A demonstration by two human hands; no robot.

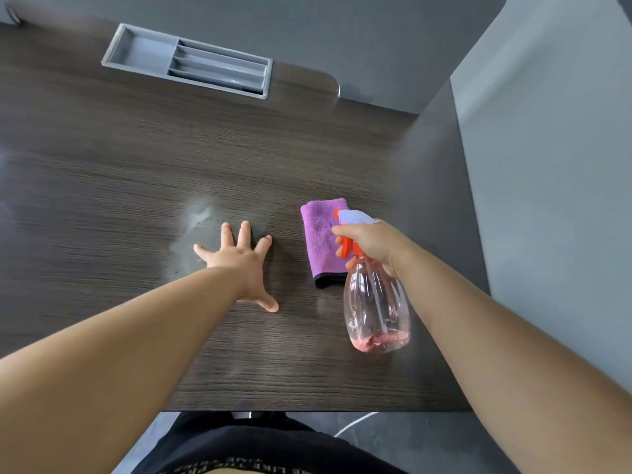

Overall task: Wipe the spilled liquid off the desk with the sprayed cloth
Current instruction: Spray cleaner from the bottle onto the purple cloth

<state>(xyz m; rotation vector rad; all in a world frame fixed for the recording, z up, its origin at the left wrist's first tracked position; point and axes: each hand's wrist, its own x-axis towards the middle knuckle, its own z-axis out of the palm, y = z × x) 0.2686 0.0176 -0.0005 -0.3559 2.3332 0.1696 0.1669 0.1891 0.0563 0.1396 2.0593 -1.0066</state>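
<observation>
A folded purple cloth [323, 234] with a dark hem lies on the dark wood desk [119, 172], right of centre. My right hand [371, 242] grips the neck of a clear pink spray bottle [376, 313] held above the desk, fingers on its orange trigger, the white and orange nozzle over the cloth. A pale wet smear of spilled liquid [198, 213] shines on the desk to the left of the cloth. My left hand [239, 265] rests flat on the desk with fingers spread, right beside the smear.
A grey recessed cable tray [188, 61] sits in the desk at the back. A grey partition wall [547, 165] runs along the desk's right side. The desk's front edge is close to my body, with a white cable [355, 422] on the floor below.
</observation>
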